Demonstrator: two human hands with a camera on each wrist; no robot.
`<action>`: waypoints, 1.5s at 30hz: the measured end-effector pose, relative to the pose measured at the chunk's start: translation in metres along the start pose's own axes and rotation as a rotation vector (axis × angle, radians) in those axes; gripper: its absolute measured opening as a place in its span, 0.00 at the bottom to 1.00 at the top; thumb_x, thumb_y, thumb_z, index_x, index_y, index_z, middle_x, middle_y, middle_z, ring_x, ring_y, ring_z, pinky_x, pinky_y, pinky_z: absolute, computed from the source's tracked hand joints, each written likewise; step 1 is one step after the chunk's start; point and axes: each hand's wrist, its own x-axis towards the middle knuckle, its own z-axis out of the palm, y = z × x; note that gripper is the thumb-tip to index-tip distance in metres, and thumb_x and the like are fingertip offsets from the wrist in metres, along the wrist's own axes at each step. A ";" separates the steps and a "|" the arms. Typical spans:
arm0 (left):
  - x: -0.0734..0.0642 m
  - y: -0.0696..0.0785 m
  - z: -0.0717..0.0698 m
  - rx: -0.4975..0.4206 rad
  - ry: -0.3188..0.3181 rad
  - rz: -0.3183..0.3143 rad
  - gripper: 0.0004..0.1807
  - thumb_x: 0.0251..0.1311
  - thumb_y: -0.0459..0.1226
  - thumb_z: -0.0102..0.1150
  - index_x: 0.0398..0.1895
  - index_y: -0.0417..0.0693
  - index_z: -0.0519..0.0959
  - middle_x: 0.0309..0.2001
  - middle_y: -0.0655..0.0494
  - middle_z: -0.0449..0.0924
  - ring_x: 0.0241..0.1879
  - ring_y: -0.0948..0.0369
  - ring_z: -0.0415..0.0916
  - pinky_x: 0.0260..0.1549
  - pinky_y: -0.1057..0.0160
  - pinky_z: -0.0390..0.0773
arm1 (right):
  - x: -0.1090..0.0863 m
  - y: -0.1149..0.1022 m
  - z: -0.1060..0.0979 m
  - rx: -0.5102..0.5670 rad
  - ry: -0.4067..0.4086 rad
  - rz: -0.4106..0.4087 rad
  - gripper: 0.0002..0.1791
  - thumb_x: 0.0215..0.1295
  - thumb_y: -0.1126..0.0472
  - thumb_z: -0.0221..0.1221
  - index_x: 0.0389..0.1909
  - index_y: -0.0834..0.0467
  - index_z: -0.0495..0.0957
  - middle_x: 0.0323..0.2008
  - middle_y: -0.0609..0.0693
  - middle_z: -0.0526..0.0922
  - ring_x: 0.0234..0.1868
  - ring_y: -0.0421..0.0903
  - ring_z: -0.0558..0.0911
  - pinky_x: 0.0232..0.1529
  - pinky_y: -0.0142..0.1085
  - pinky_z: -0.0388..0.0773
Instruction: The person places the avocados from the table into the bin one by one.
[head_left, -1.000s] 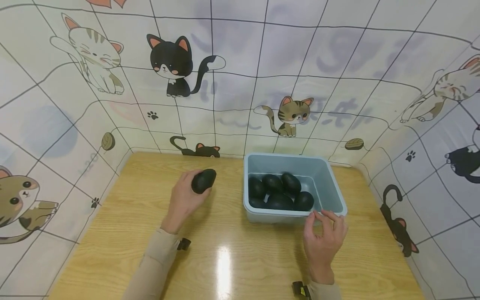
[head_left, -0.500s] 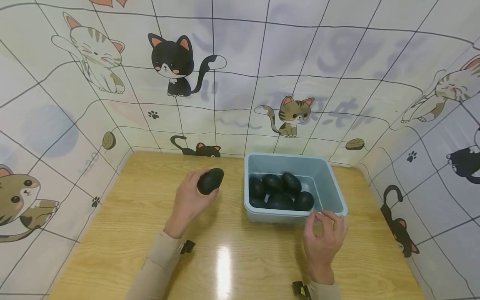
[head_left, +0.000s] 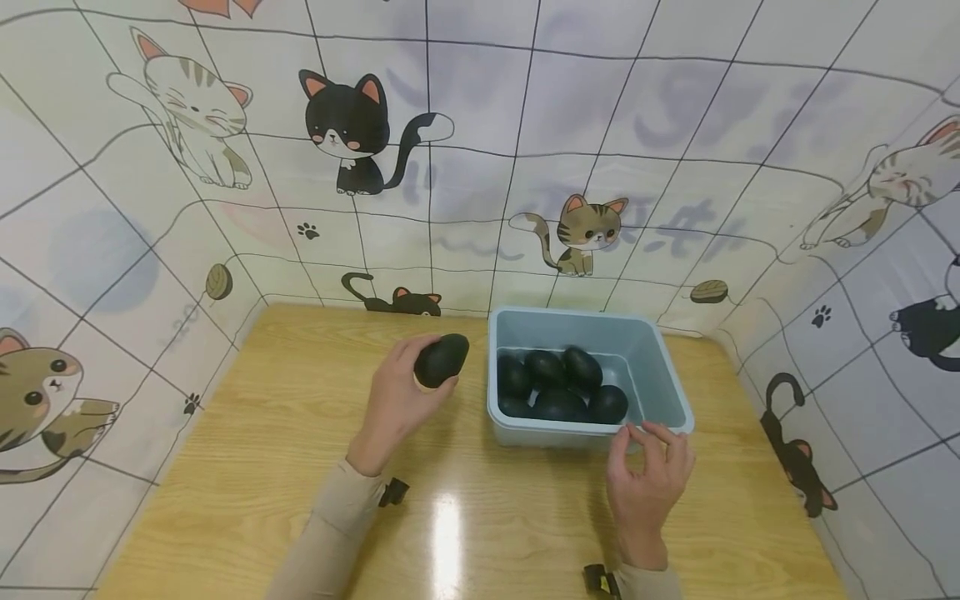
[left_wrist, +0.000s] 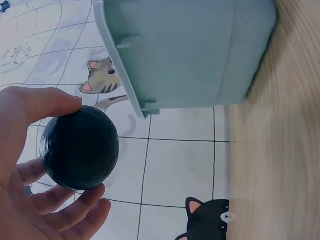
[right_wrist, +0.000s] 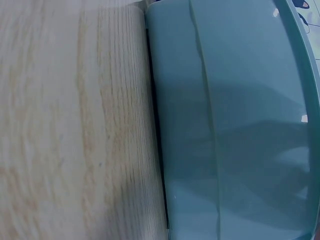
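My left hand (head_left: 400,397) grips a dark avocado (head_left: 441,361) above the table, left of the blue plastic bin (head_left: 675,396). In the left wrist view the thumb lies over one side of the avocado (left_wrist: 80,148) and the fingers curl along the other, with the bin (left_wrist: 185,55) beyond. Several dark avocados (head_left: 561,403) lie in the bin, mostly toward its left side. At the bin's front rim, right of centre, my right hand (head_left: 649,479) holds the edge with thumb and fingertips. The right wrist view has the bin's outer wall (right_wrist: 240,125) and the hand's shadow on it.
The bin stands on a wooden table (head_left: 315,333) near its back edge. Behind and at both sides rise walls covered with a cat-print sheet (head_left: 465,183). A bright light reflection (head_left: 447,542) lies on the table's front part.
My left hand has carried the avocado to the right, closer to the bin. The right hand has stayed at the rim and the bin has not moved.
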 end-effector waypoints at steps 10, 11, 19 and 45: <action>0.002 0.014 0.006 -0.015 -0.016 0.053 0.33 0.55 0.43 0.80 0.65 0.52 0.80 0.61 0.50 0.81 0.56 0.49 0.84 0.52 0.47 0.86 | -0.002 0.000 -0.003 -0.018 -0.054 0.022 0.10 0.65 0.64 0.66 0.32 0.70 0.85 0.40 0.69 0.82 0.46 0.70 0.77 0.70 0.60 0.64; 0.003 0.015 0.007 -0.018 -0.014 0.054 0.33 0.55 0.43 0.80 0.65 0.52 0.80 0.60 0.50 0.82 0.55 0.49 0.84 0.52 0.47 0.86 | -0.002 0.000 -0.003 -0.020 -0.057 0.022 0.10 0.65 0.64 0.65 0.32 0.70 0.85 0.40 0.69 0.82 0.46 0.70 0.77 0.71 0.61 0.63; 0.013 0.025 0.015 -0.024 -0.017 0.081 0.33 0.55 0.44 0.80 0.65 0.52 0.81 0.57 0.49 0.83 0.54 0.50 0.84 0.50 0.48 0.86 | -0.002 0.001 -0.001 -0.009 -0.021 -0.002 0.09 0.63 0.65 0.66 0.31 0.70 0.85 0.38 0.69 0.82 0.44 0.69 0.78 0.69 0.63 0.64; 0.019 0.052 0.037 -0.047 -0.136 0.150 0.34 0.56 0.46 0.80 0.67 0.52 0.79 0.59 0.50 0.82 0.55 0.52 0.84 0.50 0.52 0.87 | -0.002 0.000 0.001 -0.008 -0.004 0.014 0.08 0.62 0.67 0.66 0.30 0.71 0.85 0.38 0.70 0.82 0.42 0.71 0.77 0.69 0.63 0.64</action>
